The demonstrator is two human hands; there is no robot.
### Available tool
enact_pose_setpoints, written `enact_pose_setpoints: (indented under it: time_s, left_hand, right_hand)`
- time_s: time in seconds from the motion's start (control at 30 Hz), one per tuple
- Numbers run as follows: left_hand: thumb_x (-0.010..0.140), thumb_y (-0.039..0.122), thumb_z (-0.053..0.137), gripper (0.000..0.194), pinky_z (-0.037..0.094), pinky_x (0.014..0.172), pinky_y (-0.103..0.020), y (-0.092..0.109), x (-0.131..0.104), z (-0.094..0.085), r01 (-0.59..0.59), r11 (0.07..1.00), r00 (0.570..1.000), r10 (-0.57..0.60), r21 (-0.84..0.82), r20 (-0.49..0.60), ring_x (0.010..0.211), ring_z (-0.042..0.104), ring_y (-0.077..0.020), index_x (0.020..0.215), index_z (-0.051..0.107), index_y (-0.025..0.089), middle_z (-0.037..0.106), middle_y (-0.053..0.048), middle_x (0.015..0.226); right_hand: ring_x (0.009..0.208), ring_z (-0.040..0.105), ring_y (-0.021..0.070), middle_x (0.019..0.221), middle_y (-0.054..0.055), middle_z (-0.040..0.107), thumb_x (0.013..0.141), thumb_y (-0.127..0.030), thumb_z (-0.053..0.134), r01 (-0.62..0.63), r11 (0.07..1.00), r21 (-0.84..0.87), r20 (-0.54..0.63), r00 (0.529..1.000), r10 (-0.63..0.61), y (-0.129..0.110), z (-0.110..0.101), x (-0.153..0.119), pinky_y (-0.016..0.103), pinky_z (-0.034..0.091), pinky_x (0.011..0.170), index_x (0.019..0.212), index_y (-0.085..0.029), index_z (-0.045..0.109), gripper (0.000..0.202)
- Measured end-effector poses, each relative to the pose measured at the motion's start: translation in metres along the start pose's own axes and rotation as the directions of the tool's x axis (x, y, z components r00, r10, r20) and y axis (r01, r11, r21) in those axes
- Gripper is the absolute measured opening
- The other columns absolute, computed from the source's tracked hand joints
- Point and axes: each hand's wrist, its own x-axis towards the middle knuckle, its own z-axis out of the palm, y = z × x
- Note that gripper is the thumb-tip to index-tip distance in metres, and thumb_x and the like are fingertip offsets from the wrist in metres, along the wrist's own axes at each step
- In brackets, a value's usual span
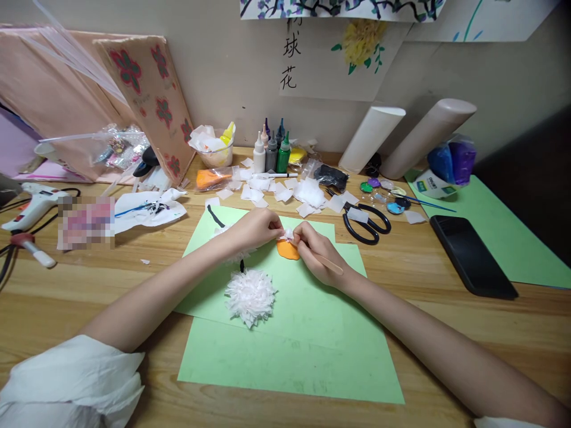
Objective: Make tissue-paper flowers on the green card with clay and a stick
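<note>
On a light green sheet of paper [307, 309], an orange flattened clay piece [288, 250] lies between my hands. A small tuft of white tissue paper [288, 234] sits at its upper edge. My left hand [259, 230] is closed in a pinch at the tuft's left side. From the right, my right hand [319, 254] is curled around a flat wooden stick [330, 264], its fingertips close to the tuft. Nearer to me is a fluffy white tissue pompom flower [251, 297] with a black stem. Another white tissue flower [238, 257] is partly hidden beneath my left forearm.
Loose tissue squares [254, 193] and black-handled scissors [366, 223] lie behind the paper. Paint bottles [271, 154] stand near the wall. A phone [471, 255] lies at the right, and a glue gun [38, 205] at the left.
</note>
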Motion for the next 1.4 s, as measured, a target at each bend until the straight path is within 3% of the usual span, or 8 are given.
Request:
enact_pose_setpoints:
  time_s: [0.13,0.37,0.57,0.73,0.93,1.13,1.23,1.4]
  left_hand:
    - [0.079,0.022,0.055,0.018,0.042,0.06,-0.024,-0.001,0.001,0.0,-0.001,1.0,1.0,0.001,-0.006,0.007,0.069,0.063,-0.0159,0.08,0.071,0.014,0.072,-0.006,0.079]
    - [0.078,0.021,0.055,0.018,0.043,0.06,-0.024,0.0,0.001,-0.001,0.013,1.0,1.0,-0.013,-0.014,0.006,0.069,0.063,-0.0158,0.079,0.071,0.013,0.072,-0.007,0.079]
    - [0.078,0.023,0.054,0.019,0.042,0.06,-0.023,0.0,0.001,-0.001,0.014,1.0,1.0,-0.014,-0.022,0.007,0.069,0.062,-0.0154,0.079,0.071,0.014,0.072,-0.006,0.079]
    - [0.078,0.026,0.055,0.02,0.04,0.058,-0.023,-0.004,0.001,0.002,0.002,1.0,1.0,-0.002,-0.013,0.002,0.067,0.062,-0.0156,0.081,0.071,0.014,0.072,-0.006,0.078]
    - [0.086,0.033,0.045,0.031,0.04,0.058,-0.024,-0.007,0.0,-0.018,0.032,0.999,0.997,-0.033,0.023,0.07,0.065,0.06,-0.0152,0.08,0.07,0.015,0.071,-0.004,0.074]
    - [0.077,0.028,0.059,0.021,0.041,0.064,-0.026,-0.024,-0.002,-0.044,0.125,0.939,0.968,-0.044,0.321,-0.248,0.082,0.06,-0.0209,0.091,0.068,0.016,0.068,-0.007,0.089]
    - [0.077,0.028,0.06,0.023,0.042,0.068,-0.029,-0.036,0.002,-0.043,0.154,0.872,0.957,-0.014,0.465,-0.29,0.088,0.059,-0.0243,0.094,0.067,0.015,0.065,-0.01,0.093]
    - [0.08,0.026,0.057,0.017,0.042,0.067,-0.029,-0.048,0.01,-0.035,0.159,0.853,0.957,-0.009,0.497,-0.291,0.083,0.06,-0.0222,0.088,0.066,0.014,0.064,-0.009,0.092]
  right_hand:
    - [0.059,0.035,0.0128,0.067,-0.004,0.04,0.087,-0.018,0.034,-0.09,0.991,0.098,-0.001,0.996,0.09,-0.003,-0.001,0.002,0.025,0.026,0.056,0.079,-0.022,0.037,0.01]
    - [0.056,0.035,0.0121,0.062,-0.005,0.039,0.086,-0.02,0.039,-0.071,0.993,0.099,-0.083,0.993,0.079,-0.001,0.001,-0.001,0.025,0.024,0.055,0.078,-0.022,0.038,0.008]
    - [0.06,0.037,0.0128,0.067,-0.004,0.042,0.085,-0.017,0.038,-0.059,0.996,0.065,-0.002,0.998,0.06,-0.002,0.001,0.0,0.025,0.026,0.058,0.081,-0.022,0.039,0.006]
    - [0.06,0.035,0.0126,0.067,-0.004,0.041,0.085,-0.016,0.035,-0.11,0.978,0.175,-0.018,0.993,0.115,-0.002,0.002,0.003,0.026,0.025,0.057,0.078,-0.022,0.039,0.01]
    - [0.059,0.033,0.0117,0.064,-0.005,0.039,0.08,-0.014,0.04,-0.086,0.965,0.247,-0.141,0.982,0.123,0.003,-0.001,-0.002,0.026,0.024,0.055,0.074,-0.021,0.041,0.01]
    - [0.059,0.032,0.0118,0.064,-0.004,0.039,0.08,-0.017,0.038,-0.088,0.928,0.362,-0.176,0.971,0.161,0.008,-0.005,-0.001,0.026,0.023,0.055,0.07,-0.02,0.044,0.012]
    - [0.058,0.031,0.0115,0.063,-0.004,0.037,0.079,-0.017,0.039,-0.082,0.914,0.397,-0.2,0.964,0.173,0.01,-0.004,0.0,0.026,0.023,0.055,0.069,-0.02,0.045,0.012]
    - [0.059,0.032,0.0121,0.063,-0.004,0.038,0.079,-0.018,0.04,-0.072,0.925,0.373,-0.204,0.966,0.157,0.011,-0.003,-0.002,0.027,0.025,0.057,0.069,-0.02,0.045,0.012]
